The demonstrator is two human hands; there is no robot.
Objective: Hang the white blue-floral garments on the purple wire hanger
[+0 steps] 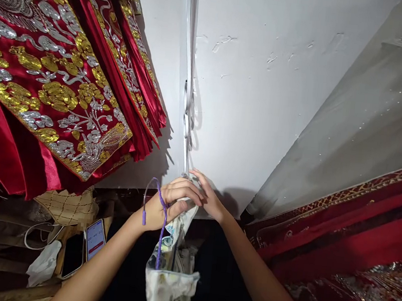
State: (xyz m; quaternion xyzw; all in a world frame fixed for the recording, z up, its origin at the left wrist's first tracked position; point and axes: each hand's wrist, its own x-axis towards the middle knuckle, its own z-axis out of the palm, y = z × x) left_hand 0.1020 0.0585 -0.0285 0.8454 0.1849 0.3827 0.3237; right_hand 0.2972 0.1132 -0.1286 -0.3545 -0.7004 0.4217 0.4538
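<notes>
A strip of pale printed cloth (180,221) runs up between my hands and down toward me in a long, narrow shape. My left hand (168,202) is closed on it, fingers bent over to the right and thumb below. Beside it, my right hand (212,202) has fingers stretched forward along the cloth's right side; its other fingers are partly hidden behind my left hand. A purple cord (160,242) loops up over my left hand, its tip hanging at the left. The cloth's near end (172,286) is blurred and has a straight upper edge.
Red garments with gold and silver embroidery (75,84) hang at the left. A white wall (251,79) with a vertical strip (187,106) stands ahead. Plastic-covered red fabric (358,224) is at the right. Phones (94,239) and a white cable (39,231) lie lower left.
</notes>
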